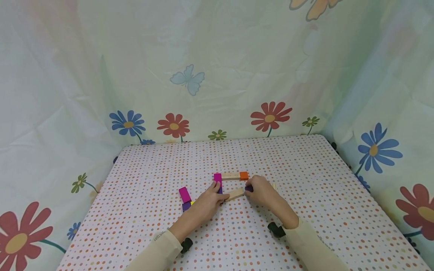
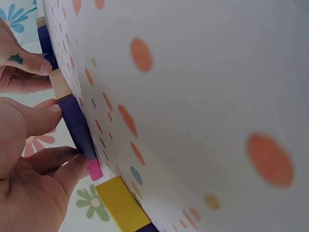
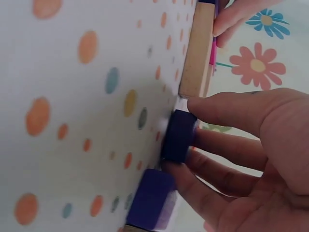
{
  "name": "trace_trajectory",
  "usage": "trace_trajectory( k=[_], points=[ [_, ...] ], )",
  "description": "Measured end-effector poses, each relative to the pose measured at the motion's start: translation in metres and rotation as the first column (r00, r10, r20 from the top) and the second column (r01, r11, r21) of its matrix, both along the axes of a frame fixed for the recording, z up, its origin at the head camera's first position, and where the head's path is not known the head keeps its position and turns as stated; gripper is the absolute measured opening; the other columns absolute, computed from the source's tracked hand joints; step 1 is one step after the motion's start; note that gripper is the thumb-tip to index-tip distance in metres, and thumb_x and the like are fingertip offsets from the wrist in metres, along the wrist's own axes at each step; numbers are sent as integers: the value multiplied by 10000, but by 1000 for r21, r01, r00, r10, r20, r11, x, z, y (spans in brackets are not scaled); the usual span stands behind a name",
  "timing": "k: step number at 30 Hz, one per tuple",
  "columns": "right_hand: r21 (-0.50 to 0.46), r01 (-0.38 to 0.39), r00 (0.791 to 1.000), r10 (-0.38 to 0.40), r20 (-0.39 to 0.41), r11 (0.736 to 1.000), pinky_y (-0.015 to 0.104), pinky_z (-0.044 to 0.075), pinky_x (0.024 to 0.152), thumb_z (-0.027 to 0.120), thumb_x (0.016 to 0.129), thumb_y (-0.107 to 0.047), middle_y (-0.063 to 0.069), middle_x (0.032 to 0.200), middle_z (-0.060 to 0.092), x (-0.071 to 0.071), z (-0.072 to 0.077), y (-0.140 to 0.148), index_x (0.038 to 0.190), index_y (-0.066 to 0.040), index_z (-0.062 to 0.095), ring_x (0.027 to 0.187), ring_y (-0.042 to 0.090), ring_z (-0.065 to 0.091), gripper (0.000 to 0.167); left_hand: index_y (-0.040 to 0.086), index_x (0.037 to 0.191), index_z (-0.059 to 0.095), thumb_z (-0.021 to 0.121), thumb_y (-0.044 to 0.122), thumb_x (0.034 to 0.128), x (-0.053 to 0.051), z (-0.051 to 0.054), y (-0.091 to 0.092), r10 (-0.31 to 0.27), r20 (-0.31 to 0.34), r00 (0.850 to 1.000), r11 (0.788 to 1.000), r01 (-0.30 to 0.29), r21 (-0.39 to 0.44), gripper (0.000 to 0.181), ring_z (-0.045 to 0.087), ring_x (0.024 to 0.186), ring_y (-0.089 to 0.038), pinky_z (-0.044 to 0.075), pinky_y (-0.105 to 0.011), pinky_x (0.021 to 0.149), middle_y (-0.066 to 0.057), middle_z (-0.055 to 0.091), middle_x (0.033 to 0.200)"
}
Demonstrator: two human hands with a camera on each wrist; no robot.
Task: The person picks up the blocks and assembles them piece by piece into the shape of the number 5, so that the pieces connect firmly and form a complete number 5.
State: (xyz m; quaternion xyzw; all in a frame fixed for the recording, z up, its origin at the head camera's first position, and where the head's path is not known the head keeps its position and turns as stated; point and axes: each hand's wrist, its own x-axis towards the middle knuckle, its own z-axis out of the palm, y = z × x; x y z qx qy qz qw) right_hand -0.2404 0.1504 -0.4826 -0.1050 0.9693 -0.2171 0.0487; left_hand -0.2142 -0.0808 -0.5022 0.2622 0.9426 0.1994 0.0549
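Note:
My left hand (image 1: 207,202) pinches a purple block (image 2: 73,116) between thumb and fingers. That block lies in line with a magenta block (image 1: 217,177), and its near end meets a plain wooden block (image 1: 234,194). At the other end of this wooden block, my right hand (image 1: 262,192) holds a small dark purple block (image 3: 179,137) by thumb and fingertips, low at the tabletop. A narrow gap shows between that block and the wooden one in the right wrist view. Just beside the fingers lies another purple block (image 3: 151,199).
Behind the hands, a plain wooden block (image 1: 231,176) touches an orange block (image 1: 244,175). To the left lie a magenta block (image 1: 184,194), a purple block (image 1: 186,206) and a yellow block (image 2: 123,204). A dotted cloth (image 1: 152,173) covers the table; printed curtains hang around it.

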Motion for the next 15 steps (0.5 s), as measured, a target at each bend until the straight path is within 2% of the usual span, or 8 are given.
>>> trace_trajectory(
  k=[7, 11, 15],
  points=[
    [5, -8, 997, 7, 72, 1000, 400, 620, 815, 772, 958, -94, 187, 1136, 694, 0, 3, -1, 1191, 78, 734, 976, 234, 674, 292, 204, 1416, 704, 589, 109, 1085, 0, 1, 0, -7, -9, 1000, 1000, 7, 2, 363, 329, 1603, -415, 476, -521, 1184, -224, 382, 1688],
    [16, -13, 996, 12, 93, 1000, 409, 629, 849, 777, 926, -18, 184, 1142, 690, 0, 4, -1, 1228, 94, 715, 1006, 254, 682, 328, 195, 1410, 709, 590, 104, 1083, 0, 1, -1, -11, -14, 1000, 1000, 11, 9, 360, 336, 1597, -426, 478, -525, 1180, -238, 388, 1681],
    [29, -25, 997, 22, 79, 999, 428, 633, 892, 765, 920, 30, 187, 1141, 695, 1, 4, -1, 1229, 101, 716, 1055, 287, 694, 320, 183, 1404, 713, 589, 101, 1083, 0, 0, -1, -18, -28, 999, 1000, 18, 14, 353, 344, 1590, -441, 484, -524, 1173, -254, 396, 1671]
  ],
)
